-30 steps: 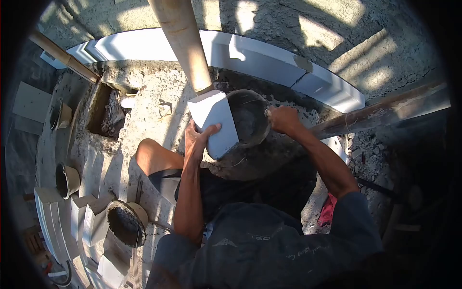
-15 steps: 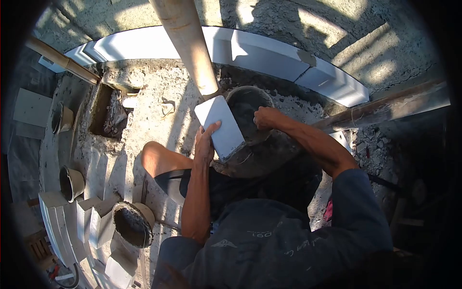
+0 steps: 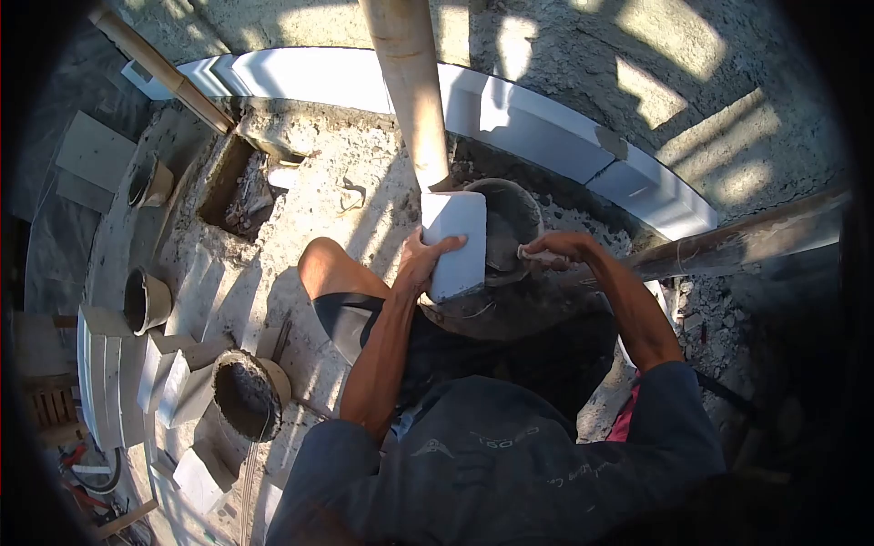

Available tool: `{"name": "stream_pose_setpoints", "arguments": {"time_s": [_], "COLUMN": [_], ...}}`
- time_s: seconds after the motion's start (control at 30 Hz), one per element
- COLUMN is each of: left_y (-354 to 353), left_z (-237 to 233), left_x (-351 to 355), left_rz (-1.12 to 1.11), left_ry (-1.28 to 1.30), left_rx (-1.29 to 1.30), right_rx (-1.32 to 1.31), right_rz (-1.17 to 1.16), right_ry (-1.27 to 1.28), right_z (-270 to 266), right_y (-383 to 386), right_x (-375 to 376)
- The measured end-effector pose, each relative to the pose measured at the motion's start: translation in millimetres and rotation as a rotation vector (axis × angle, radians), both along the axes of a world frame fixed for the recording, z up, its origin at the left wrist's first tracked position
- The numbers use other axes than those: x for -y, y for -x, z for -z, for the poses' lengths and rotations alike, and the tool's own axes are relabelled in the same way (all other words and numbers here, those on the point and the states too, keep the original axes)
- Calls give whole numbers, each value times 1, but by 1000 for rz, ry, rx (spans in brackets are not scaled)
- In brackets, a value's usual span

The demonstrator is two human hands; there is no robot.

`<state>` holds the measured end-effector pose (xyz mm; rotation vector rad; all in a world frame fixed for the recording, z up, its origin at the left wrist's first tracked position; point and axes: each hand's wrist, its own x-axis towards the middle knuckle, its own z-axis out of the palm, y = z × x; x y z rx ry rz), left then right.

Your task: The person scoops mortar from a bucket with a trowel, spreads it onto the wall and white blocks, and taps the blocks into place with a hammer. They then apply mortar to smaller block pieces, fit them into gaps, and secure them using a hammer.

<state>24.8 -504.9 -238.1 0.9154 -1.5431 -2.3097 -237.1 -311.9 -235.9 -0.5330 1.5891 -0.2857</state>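
Note:
My left hand [image 3: 428, 257] grips a white lightweight concrete block [image 3: 457, 238] by its left side, thumb across the face. Held at a slight tilt, the block covers the left part of a round mortar bucket [image 3: 537, 211]. Dark grey mortar [image 3: 506, 235] shows inside. At the bucket's right rim, my right hand [image 3: 557, 249] is closed around a tool handle [image 3: 523, 252] with a pale end; what sort of tool it is I cannot tell. My bent knee [image 3: 326, 267] is to the left of the block.
A bamboo pole [image 3: 410, 91] comes down right behind the block; another pole [image 3: 728, 253] slants in from the right. Along the wall runs a row of white blocks [image 3: 319, 75]. An open pit [image 3: 238, 196] lies left. More buckets [image 3: 248, 396] and stacked blocks [image 3: 107, 378] stand lower left.
My left hand has turned the block more upright. My right hand has moved from over the bucket's inside to its right rim, and the pale handle end now shows. The whole view has shifted.

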Motion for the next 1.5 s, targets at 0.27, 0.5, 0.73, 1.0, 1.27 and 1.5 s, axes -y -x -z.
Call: {"name": "stream_pose_setpoints", "arguments": {"time_s": [0.27,0.5,0.73,1.0,1.27,1.5], "left_y": [-3,6,26,50,62,65], "left_z": [-53,-68,-73,-84,-87,-81], "left_x": [-2,-11,-16,-45,-50,-26], "left_rz": [-25,-11,80,125,58,391], "left_ry": [137,-339,-500,-584,-688,-797], "left_rx": [-96,-331,-481,-599,-778,-1106], "right_rx": [229,146,7,-904,-1123,-1494], "right_rz": [504,675,806,705,527,164], "right_ry": [204,529,763,1385,1384,1576], "right_z": [-15,-56,-105,-110,-69,-92], "right_y": [-35,-70,-95,-112,-108,-67], "right_x": [-67,-99,-118,-73,-77,-125]}}
